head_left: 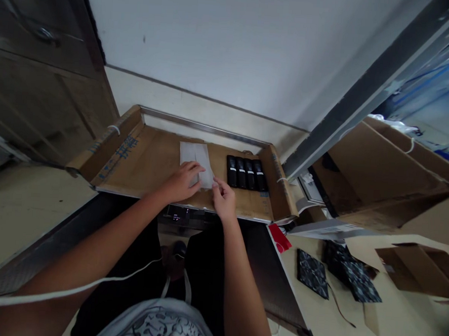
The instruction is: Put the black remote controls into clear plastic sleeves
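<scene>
Brown cardboard (154, 156) bears a white sheet (194, 151), long axis pointing away from the body. Left hand (181, 182), fingers loosely spread, is over its near half; right hand (225, 200) meets its right edge, pinch unclear.

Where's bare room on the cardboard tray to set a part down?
Widest bare patch on the tray: between its left wall and the white sheet. Narrow strips: between the sheet and the black items, and on those items' near side. Crowded: the sheet's near part, with left hand and right hand.
</scene>
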### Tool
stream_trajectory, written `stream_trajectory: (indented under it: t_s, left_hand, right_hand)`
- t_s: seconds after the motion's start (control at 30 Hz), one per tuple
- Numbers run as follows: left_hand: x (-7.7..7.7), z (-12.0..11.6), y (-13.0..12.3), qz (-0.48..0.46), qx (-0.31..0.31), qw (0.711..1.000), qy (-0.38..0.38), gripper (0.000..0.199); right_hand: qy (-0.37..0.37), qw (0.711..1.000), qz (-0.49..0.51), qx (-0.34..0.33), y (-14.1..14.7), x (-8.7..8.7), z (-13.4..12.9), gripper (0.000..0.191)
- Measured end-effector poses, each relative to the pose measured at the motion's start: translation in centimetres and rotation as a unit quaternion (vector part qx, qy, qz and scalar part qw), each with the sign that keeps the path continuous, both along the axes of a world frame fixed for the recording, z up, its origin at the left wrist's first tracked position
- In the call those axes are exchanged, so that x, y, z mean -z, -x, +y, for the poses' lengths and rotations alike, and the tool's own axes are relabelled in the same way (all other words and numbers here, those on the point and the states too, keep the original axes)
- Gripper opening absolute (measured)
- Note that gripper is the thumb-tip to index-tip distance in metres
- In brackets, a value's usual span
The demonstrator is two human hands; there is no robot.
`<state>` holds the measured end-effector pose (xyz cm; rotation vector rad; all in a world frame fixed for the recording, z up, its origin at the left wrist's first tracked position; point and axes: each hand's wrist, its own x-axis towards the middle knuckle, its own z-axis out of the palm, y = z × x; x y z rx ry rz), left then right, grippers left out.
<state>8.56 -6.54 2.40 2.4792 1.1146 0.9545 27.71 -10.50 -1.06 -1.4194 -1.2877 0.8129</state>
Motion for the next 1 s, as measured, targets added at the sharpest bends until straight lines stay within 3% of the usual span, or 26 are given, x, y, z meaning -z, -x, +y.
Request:
stream_trajectory:
  t_s: [0.13,0.27,0.5,0.63,0.8,0.93,1.0]
  left_hand:
    - [0.7,-0.8,1.1,0.065,-0.016,0.997,0.040,0.036]
    - [1.4,-1.5,2.5,0.085,-0.021,0.994,0.069,0.021]
    - [1.4,-1.3,3.8,0.019,-0.041,0.998,0.049,0.019]
    - [1.3,-1.5,5.4,-0.089,-0.125,0.988,0.016,0.015]
    - [0.8,-1.0,8.0,-0.321,-0.268,0.908,0.013,0.015]
    - [-0.1,-0.6,10.1,-0.528,-0.332,0.782,-0.018,0.017]
    - [-0.4,-0.4,11.1,-0.600,-0.339,0.724,-0.026,0.016]
  right_hand:
    - [0.026,0.996,-0.085,-0.029,-0.1,0.1,0.3,0.043]
    - [0.048,0.990,-0.130,-0.032,-0.1,0.1,1.0,0.040]
    - [0.059,0.988,-0.142,-0.027,-0.1,0.0,1.0,0.041]
    - [0.062,0.989,-0.131,-0.026,0.0,0.0,1.1,0.041]
    - [0.046,0.992,-0.120,-0.012,0.2,-0.2,0.7,0.039]
    - [-0.030,0.973,-0.209,0.099,0.5,-1.2,0.9,0.036]
    - [-0.059,0.953,-0.278,0.107,0.9,-1.8,1.7,0.036]
